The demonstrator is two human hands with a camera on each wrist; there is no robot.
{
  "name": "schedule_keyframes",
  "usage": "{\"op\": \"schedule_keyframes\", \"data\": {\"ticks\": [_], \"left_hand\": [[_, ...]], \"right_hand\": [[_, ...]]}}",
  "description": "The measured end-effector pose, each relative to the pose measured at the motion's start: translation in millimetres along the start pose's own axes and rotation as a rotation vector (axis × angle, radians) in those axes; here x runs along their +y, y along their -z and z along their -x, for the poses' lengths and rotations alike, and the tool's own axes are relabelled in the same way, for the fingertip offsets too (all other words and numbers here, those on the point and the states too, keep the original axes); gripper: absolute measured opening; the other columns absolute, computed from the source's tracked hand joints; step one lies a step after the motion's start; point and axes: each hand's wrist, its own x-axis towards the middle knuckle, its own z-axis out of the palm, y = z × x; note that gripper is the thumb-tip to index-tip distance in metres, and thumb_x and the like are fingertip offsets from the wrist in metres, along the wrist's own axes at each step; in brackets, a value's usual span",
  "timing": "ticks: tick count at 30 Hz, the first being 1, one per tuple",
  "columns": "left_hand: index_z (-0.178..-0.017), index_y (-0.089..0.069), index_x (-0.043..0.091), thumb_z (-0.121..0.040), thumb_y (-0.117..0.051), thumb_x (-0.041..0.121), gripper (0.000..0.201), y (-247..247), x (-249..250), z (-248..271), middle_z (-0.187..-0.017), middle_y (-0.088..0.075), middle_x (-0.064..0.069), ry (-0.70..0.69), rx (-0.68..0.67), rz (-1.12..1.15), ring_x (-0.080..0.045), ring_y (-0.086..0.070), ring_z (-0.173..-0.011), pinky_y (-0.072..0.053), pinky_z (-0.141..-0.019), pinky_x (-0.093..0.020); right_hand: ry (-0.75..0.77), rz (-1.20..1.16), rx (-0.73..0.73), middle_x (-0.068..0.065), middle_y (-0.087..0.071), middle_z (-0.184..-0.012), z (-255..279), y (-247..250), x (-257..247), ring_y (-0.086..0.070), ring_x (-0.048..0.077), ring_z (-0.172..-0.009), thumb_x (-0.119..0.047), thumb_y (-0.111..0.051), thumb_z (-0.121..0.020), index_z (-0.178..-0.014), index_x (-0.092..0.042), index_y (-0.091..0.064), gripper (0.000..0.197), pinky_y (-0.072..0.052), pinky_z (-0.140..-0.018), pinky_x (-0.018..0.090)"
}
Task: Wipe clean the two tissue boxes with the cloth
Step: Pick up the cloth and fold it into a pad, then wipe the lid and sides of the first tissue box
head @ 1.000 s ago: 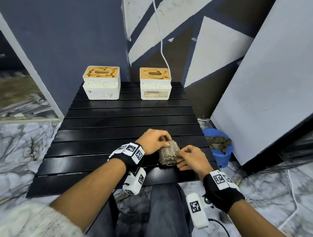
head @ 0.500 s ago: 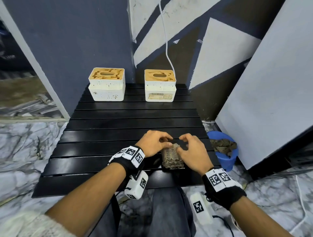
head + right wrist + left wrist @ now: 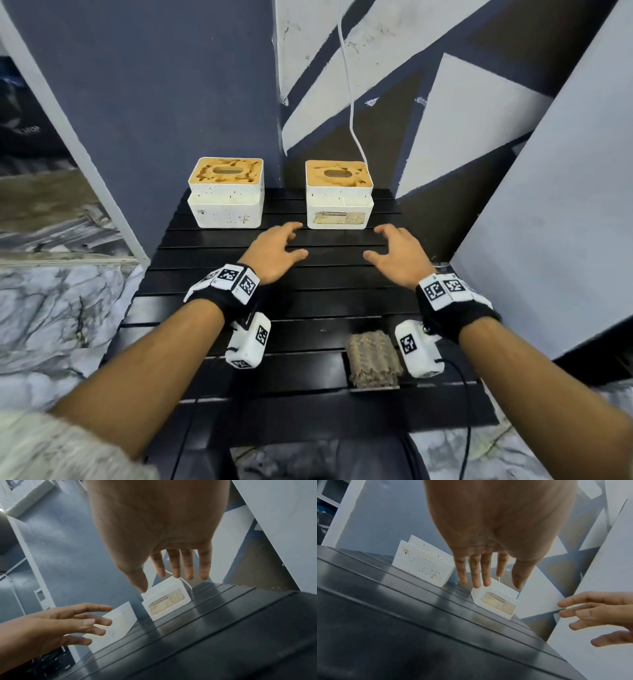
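Two white tissue boxes with stained wooden lids stand at the far end of the black slatted table [image 3: 212,301]: the left box [image 3: 226,197] and the right box [image 3: 338,195], which carries a worn label. Both hands reach out open on either side of the right box, a short way in front of it, touching nothing: my left hand [image 3: 279,248] toward its left, my right hand [image 3: 397,253] toward its right. A folded brownish cloth [image 3: 373,359] lies on the table near the front edge, behind my right wrist. In the left wrist view the labelled box [image 3: 496,601] sits just beyond the fingertips [image 3: 476,584].
A dark blue wall and a painted wall stand right behind the boxes. A white cable [image 3: 349,102] hangs down behind the right box. A large grey board [image 3: 555,222] leans along the table's right side. Marble floor lies to the left.
Both hands have let go of the cloth, which now lies near the table's front edge, and have moved forward, opening toward the right tissue box.
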Motion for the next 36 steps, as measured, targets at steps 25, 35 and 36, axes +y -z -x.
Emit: {"op": "schedule_keyframes", "data": {"ticks": [25,35,36], "left_hand": [[-0.153,-0.019,0.028,-0.094,-0.066,0.02,0.075,-35,-20,-135,-0.144,-0.053,-0.009,0.08,0.102,0.194,-0.029,-0.057,-0.123,-0.043,-0.109,-0.045],[-0.137,-0.038,0.019,-0.092,-0.067,0.013,0.054,-18,-21,-48,-0.112,-0.06,-0.002,0.088,0.149,0.179,-0.02,-0.061,-0.102,-0.049,-0.09,-0.032],[-0.134,-0.039,0.019,-0.092,-0.068,0.013,0.052,-16,-23,-36,-0.111,-0.06,-0.003,0.086,0.149,0.17,-0.022,-0.062,-0.101,-0.05,-0.089,-0.032]], "right_hand": [[0.023,-0.334,0.085,0.002,-0.058,-0.132,-147,-27,26,-0.06,0.021,-0.111,-0.017,-0.068,-0.084,-0.146,-0.025,-0.028,0.074,-0.043,-0.1,0.03],[0.042,-0.373,0.01,0.0,-0.06,-0.128,-70,-40,12,-0.064,0.016,-0.1,-0.019,-0.074,-0.079,-0.142,-0.031,-0.029,0.078,-0.049,-0.096,0.041],[0.045,-0.363,-0.004,0.001,-0.06,-0.127,-59,-41,8,-0.065,0.015,-0.095,-0.019,-0.074,-0.079,-0.141,-0.029,-0.03,0.076,-0.05,-0.095,0.041]]}}
